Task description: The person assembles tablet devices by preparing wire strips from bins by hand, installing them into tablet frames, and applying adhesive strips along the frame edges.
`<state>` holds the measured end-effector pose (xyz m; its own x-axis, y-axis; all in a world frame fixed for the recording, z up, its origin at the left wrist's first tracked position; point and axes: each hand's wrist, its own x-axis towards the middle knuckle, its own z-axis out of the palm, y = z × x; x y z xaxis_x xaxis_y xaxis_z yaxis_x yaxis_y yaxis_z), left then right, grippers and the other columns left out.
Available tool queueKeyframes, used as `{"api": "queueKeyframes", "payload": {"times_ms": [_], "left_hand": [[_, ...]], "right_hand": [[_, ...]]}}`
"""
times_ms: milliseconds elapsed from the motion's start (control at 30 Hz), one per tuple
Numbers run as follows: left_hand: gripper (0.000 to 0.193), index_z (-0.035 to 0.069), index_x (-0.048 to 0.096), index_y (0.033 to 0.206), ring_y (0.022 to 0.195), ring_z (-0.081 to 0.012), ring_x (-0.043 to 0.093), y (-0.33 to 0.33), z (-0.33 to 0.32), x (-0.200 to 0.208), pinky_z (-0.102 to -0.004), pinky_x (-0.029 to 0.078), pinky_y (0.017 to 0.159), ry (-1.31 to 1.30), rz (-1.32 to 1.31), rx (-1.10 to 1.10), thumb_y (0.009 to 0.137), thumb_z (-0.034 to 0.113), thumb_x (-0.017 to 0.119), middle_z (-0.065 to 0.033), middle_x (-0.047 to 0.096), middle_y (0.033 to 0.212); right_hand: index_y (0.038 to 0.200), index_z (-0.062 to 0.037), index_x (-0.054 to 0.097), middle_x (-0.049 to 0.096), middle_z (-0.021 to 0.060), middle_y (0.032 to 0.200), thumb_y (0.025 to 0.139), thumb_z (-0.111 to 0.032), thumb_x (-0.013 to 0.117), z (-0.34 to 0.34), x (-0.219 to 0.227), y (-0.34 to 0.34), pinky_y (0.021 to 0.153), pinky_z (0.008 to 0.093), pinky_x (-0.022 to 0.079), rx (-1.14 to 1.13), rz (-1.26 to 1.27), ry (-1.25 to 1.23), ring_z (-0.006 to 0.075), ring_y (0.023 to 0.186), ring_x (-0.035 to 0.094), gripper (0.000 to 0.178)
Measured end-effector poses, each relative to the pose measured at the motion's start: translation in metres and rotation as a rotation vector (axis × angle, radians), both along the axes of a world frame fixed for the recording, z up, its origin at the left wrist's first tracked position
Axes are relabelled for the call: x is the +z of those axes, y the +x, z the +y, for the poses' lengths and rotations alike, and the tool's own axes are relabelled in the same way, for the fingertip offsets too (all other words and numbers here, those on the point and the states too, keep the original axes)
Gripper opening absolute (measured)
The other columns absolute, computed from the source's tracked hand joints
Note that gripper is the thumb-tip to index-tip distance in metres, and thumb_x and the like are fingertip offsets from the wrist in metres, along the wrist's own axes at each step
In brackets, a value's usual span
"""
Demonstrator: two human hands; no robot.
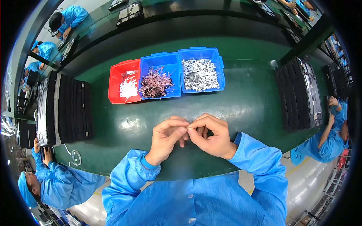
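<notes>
My left hand [168,136] and my right hand [211,135] meet above the green table [124,113], fingertips pinched together. Whatever lies between the fingertips is too small to name. Beyond them, a red bin [113,90] holds small white strips [128,87]. Beside it, a blue bin [160,59] contains a tangle of thin reddish-brown wire pieces [156,82]. A second blue bin [201,52], at the right of the row, is filled with white and grey slender parts [200,75]. Neither hand touches the bins.
Stacks of black trays stand upright at the left [71,107] and the right [298,94]. A white cable [76,157] lies near the left table edge. Co-workers in blue sit at the lower left [64,184] and the right [324,139]. A dark shelf [181,17] spans the back.
</notes>
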<state>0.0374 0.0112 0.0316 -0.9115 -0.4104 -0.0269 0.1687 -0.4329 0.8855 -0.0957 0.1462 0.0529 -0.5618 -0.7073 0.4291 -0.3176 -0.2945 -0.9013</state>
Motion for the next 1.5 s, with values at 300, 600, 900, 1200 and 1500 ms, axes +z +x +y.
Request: {"api": "queueKeyframes", "payload": {"times_ms": [300,600,900,1200,1500], "left_hand": [[0.014,0.000,0.074,0.111,0.079,-0.0120,0.067,-0.001,-0.006,0.005,-0.0235,0.056,0.061,-0.258,-0.008,0.103,0.098,-0.002,0.068,-0.0101,0.065,0.112],[0.025,0.007,0.077,0.100,0.072,-0.0180,0.068,0.000,-0.020,0.015,-0.0308,0.055,0.059,-1.333,0.124,0.323,0.078,-0.004,0.084,-0.0069,0.067,0.090],[0.015,0.003,0.078,0.097,0.070,-0.0178,0.067,-0.005,-0.020,0.013,-0.0291,0.054,0.058,-1.161,0.001,0.325,0.084,-0.003,0.081,-0.0087,0.069,0.085],[0.010,-0.002,0.072,0.102,0.070,-0.0065,0.066,-0.013,-0.020,-0.013,-0.0220,0.053,0.058,-0.478,-0.255,0.035,0.097,0.006,0.075,-0.0027,0.070,0.085],[0.015,0.004,0.077,0.100,0.074,-0.0139,0.071,-0.028,-0.007,-0.005,-0.0298,0.056,0.067,-0.833,-0.250,0.003,0.094,0.018,0.078,-0.0093,0.076,0.085]], "right_hand": [[0.093,-0.0020,0.073,0.066,0.0016,0.080,0.087,0.002,0.078,-0.002,0.000,-0.005,0.046,0.0198,0.039,-0.009,0.099,0.060,0.0018,0.058,0.056,0.009],[0.089,-0.0033,0.073,0.059,-0.0008,0.071,0.083,0.000,0.078,0.010,0.013,-0.017,0.046,0.0223,0.038,0.026,0.229,0.215,0.0026,0.056,0.050,0.009],[0.090,-0.0014,0.074,0.061,-0.0018,0.068,0.086,-0.003,0.080,0.023,0.043,-0.070,0.049,0.0233,0.040,0.082,0.187,0.338,0.0032,0.056,0.051,0.008],[0.095,-0.0006,0.074,0.071,0.0035,0.074,0.093,-0.016,0.072,0.055,-0.055,-0.260,0.059,0.0262,0.053,-0.689,0.007,0.421,0.0085,0.066,0.067,0.016],[0.094,-0.0013,0.073,0.072,0.0134,0.083,0.087,-0.009,0.069,0.042,-0.053,-0.300,0.072,0.0393,0.057,-0.990,0.439,0.285,0.0272,0.079,0.072,0.011]]}}
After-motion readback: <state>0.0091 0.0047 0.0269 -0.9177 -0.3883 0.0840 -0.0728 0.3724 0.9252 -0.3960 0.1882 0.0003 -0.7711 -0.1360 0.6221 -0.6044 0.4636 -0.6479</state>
